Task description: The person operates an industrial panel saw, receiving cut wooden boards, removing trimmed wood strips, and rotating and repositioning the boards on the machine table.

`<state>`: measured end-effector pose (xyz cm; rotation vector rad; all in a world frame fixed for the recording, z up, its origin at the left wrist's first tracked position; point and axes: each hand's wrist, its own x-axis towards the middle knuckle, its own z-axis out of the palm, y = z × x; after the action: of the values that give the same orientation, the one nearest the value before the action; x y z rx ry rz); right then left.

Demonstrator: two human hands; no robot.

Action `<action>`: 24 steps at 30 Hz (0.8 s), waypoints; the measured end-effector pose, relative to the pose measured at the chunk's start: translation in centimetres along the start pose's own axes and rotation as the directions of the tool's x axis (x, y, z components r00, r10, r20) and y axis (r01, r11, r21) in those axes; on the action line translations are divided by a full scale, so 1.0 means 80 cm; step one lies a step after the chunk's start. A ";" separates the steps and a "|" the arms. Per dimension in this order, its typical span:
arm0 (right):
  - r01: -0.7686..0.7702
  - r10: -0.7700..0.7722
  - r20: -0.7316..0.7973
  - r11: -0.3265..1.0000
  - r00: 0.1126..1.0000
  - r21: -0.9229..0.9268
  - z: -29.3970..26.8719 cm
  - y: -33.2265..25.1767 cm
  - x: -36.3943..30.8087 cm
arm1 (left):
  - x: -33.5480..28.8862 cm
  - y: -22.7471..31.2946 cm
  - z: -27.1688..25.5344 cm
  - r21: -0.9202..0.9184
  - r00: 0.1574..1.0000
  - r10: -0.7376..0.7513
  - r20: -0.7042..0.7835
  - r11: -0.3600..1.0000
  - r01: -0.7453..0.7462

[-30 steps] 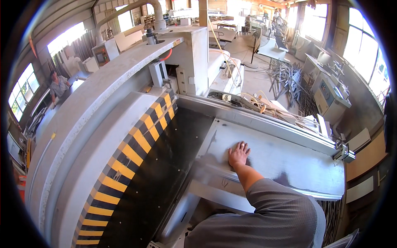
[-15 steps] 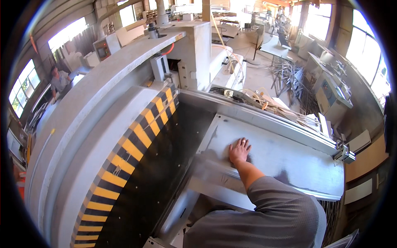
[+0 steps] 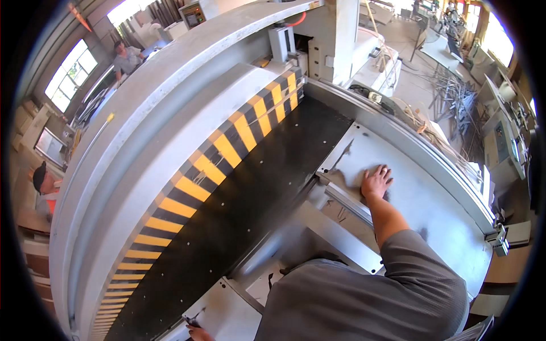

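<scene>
My right hand (image 3: 377, 181) lies flat on a pale metal side table (image 3: 449, 221), its fingers spread and a ring on one of them. Nothing is in it. At the lower edge my left hand (image 3: 199, 333) shows only in part, over the front corner of another pale plate (image 3: 230, 304). Something dark is by its fingertips; whether it is held or a mark on the plate I cannot make out. Between the two plates and the machine's beam (image 3: 170, 150) runs a black bed (image 3: 227, 204) dotted with small pale spots. Yellow and black stripes (image 3: 227, 150) edge the beam.
A metal fence rail (image 3: 409, 145) borders the side table, with a clamp block (image 3: 500, 241) at its end. Cables and scraps (image 3: 421, 122) lie behind it. Metal offcuts (image 3: 455, 102) are heaped on the floor. One person (image 3: 126, 59) stands beyond the beam, another (image 3: 48, 184) at far left.
My view has swung left and down, shifting the scene rightward. My left hand has come into view at the lower edge, and so has a second person at far left. My right hand stays on the table.
</scene>
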<state>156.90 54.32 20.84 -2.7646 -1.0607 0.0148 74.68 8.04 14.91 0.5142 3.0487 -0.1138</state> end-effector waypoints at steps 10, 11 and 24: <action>0.011 -0.010 0.029 1.000 1.000 -0.023 -0.012 -0.011 -0.009 | -0.054 0.055 -0.025 -0.118 0.922 -0.118 -0.369 0.990 0.079; 0.033 -0.032 0.035 0.999 0.999 -0.009 -0.012 -0.023 -0.013 | -0.048 0.043 -0.008 -0.131 0.882 0.013 -0.471 0.988 -0.085; -0.009 0.012 0.066 0.999 0.998 -0.048 -0.008 -0.014 -0.004 | -0.079 0.327 -0.094 -0.385 0.675 0.536 -0.507 0.560 -0.734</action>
<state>155.97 54.78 21.65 -2.8307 -1.0758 0.0844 89.02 31.22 21.06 1.6737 2.6820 0.9746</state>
